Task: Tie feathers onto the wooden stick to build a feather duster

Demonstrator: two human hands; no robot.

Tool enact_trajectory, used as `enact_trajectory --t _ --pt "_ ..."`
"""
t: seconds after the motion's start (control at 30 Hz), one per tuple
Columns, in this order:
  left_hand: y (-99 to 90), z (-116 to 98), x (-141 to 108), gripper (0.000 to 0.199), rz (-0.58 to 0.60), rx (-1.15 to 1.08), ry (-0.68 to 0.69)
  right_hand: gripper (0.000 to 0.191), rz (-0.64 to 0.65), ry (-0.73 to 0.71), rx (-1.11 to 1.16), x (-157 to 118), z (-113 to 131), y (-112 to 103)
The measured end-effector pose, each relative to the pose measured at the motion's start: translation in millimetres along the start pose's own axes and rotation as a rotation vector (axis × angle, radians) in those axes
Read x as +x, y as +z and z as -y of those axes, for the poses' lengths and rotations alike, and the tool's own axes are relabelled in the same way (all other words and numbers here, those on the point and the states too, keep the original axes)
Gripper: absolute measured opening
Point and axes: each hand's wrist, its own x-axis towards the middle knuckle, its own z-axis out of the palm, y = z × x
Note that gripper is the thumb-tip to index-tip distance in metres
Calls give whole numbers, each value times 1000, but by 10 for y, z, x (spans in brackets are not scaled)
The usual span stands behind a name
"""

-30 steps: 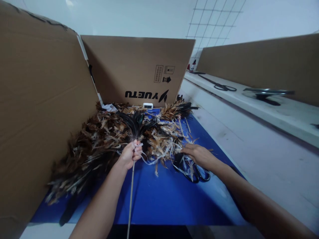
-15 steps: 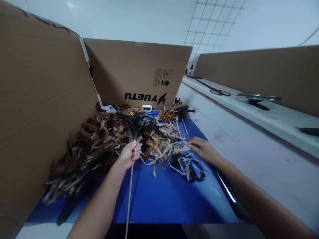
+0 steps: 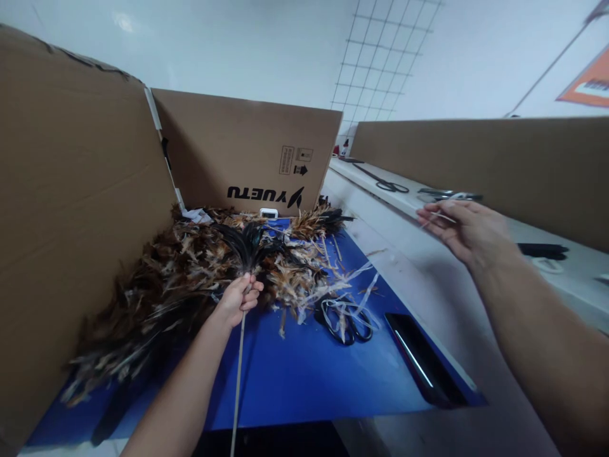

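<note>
My left hand [image 3: 239,297] is closed around a thin stick [image 3: 239,368], right below a bunch of black feathers [image 3: 250,247] that fans out at its upper end. The stick slants down toward me past the table's front edge. Raised on the right beside the shelf, my right hand [image 3: 469,231] pinches a thin white plastic string [image 3: 440,216]. More of this string lies tangled over black-handled scissors [image 3: 352,327] on the blue tabletop [image 3: 304,381]. Loose strands near the scissors are blurred.
Heaped brown feathers [image 3: 181,266] cover the table's left and back. Cardboard panels [image 3: 209,139] stand behind and at left. A black phone [image 3: 423,362] lies at the right edge. The white shelf [image 3: 409,200] holds another pair of scissors [image 3: 392,186] and dark tools.
My right hand has moved up and right, away from the table, with string in its fingers. String no longer runs to my left hand, which still grips the feathered stick. The view has turned slightly right.
</note>
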Motion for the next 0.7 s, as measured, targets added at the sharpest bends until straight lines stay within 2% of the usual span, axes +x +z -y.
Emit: enact_trajectory --t 0.1,0.2,0.3,0.33,0.43,0.53,0.7 --pt "22 6 -14 21 37 -9 -10 12 158 7 -46 -208 120 187" --pt "54 26 -35 23 58 -9 -23 16 424 -11 -306 -610 35 499" --pt "81 60 -42 24 53 -2 -36 18 717 -132 -661 -1057 -140 855" --pt "88 74 -41 24 51 1 -37 19 838 -185 -704 -1183 -194 969" --pt "105 119 -34 26 52 12 -60 23 1045 -367 -793 -1426 -311 1264" --pt "121 153 -40 28 65 14 -86 25 1130 -510 -964 -1482 -360 1467" --pt "160 156 -73 32 103 5 -104 24 1171 -657 -1225 -1426 -382 1678"
